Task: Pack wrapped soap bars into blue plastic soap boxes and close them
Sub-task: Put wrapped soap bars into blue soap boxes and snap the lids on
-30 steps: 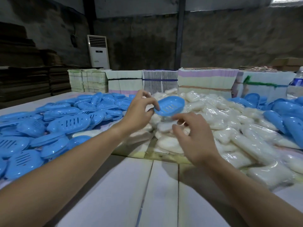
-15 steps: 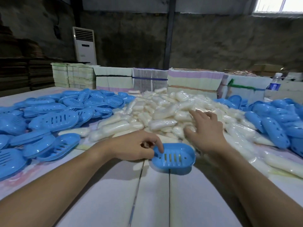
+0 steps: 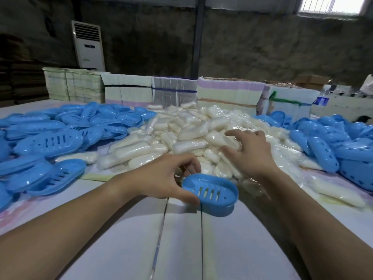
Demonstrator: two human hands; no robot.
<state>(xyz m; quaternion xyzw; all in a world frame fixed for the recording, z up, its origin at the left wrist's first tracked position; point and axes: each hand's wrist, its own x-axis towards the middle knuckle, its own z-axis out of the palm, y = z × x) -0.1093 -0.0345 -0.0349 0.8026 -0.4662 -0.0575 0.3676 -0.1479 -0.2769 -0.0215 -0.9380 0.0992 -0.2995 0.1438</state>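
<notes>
Left hand (image 3: 161, 176) and right hand (image 3: 249, 152): both bare, no gloves, rings or watch. Forearms bare right to the frame edge; no sleeve visible.

Rough, dark concrete wall (image 3: 252, 49) runs across the back. Dark vertical post (image 3: 196, 37) stands beyond the hands. White floor-standing air conditioner (image 3: 88, 44) stands far left of the left hand. Bright window (image 3: 331, 5) up beyond the right hand. Stacked cardboard (image 3: 18, 81), probably, at far left. Pale table (image 3: 181, 239).
</notes>
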